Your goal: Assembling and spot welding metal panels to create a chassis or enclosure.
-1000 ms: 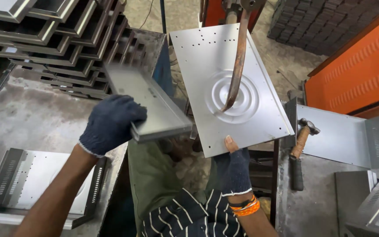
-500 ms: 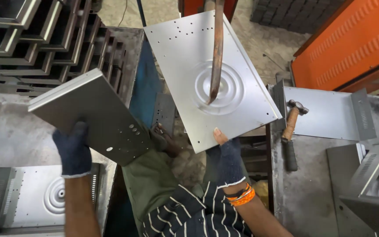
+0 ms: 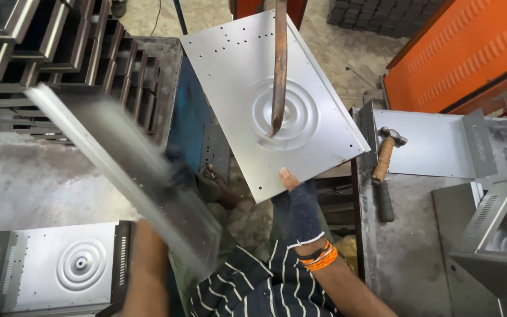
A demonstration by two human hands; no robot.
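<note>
The left hand (image 3: 174,170), gripping a bent panel (image 3: 130,176), has swung it blurrily up leftward; the right hand (image 3: 300,211) pinches the flat sheet (image 3: 265,100) under the rod (image 3: 279,64).

Flat silver panel (image 3: 265,100) with stamped concentric rings, punched holes — tilted; second folded panel (image 3: 130,176) blurred, slanting leftward.

Head view, steeply downward (close)

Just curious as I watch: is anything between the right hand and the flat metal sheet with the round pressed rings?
Nothing visible. The right hand, in a dark fingerless glove, already pinches the near edge of the flat silvery metal sheet with pressed rings. Only the rusty curved rod touches the sheet's centre, further up.
</note>
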